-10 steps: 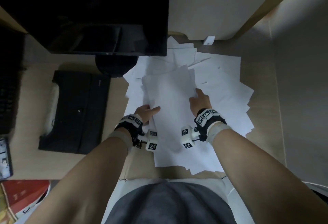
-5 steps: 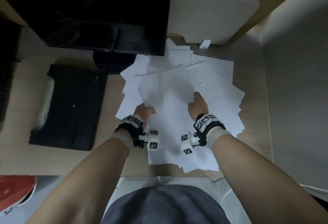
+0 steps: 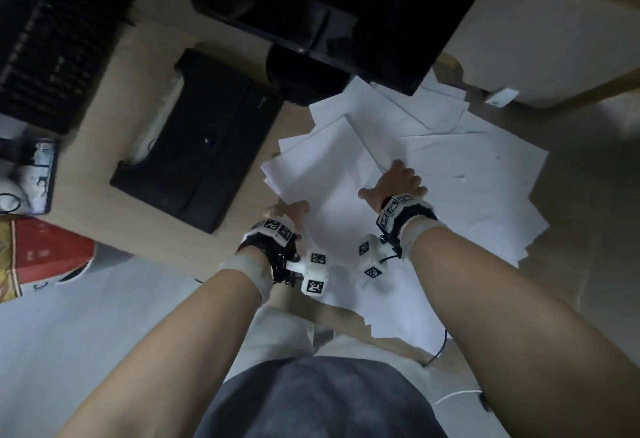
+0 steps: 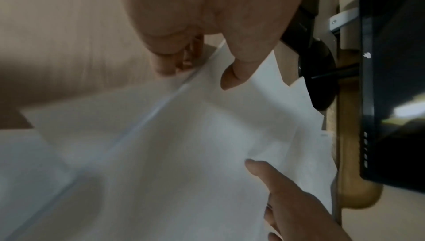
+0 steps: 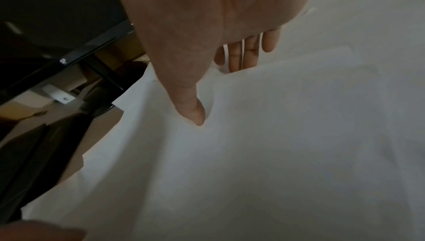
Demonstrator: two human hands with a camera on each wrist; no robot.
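Loose white paper sheets (image 3: 485,177) lie spread over the wooden desk (image 3: 145,66). A small bundle of top sheets (image 3: 329,167) is held between both hands. My left hand (image 3: 287,210) pinches its left edge, and the left wrist view shows the thumb (image 4: 232,78) on top of the paper (image 4: 184,136) with the fingers curled beneath. My right hand (image 3: 398,181) grips the right edge. In the right wrist view the thumb (image 5: 195,112) presses into the sheets (image 5: 276,136) and the fingers (image 5: 246,56) reach down behind the edge.
A black monitor (image 3: 329,4) on a round stand base (image 3: 304,73) overhangs the far edge of the papers. A flat black device (image 3: 197,146) lies to the left, a dark keyboard (image 3: 45,39) beyond it. A red package (image 3: 45,254) sits at the near left, a white box (image 3: 554,39) at the far right.
The left hand's fingers, earlier stretched out on the paper, now curl round its edge. Both hands have shifted slightly with the top sheets. The head view has tilted and swung.
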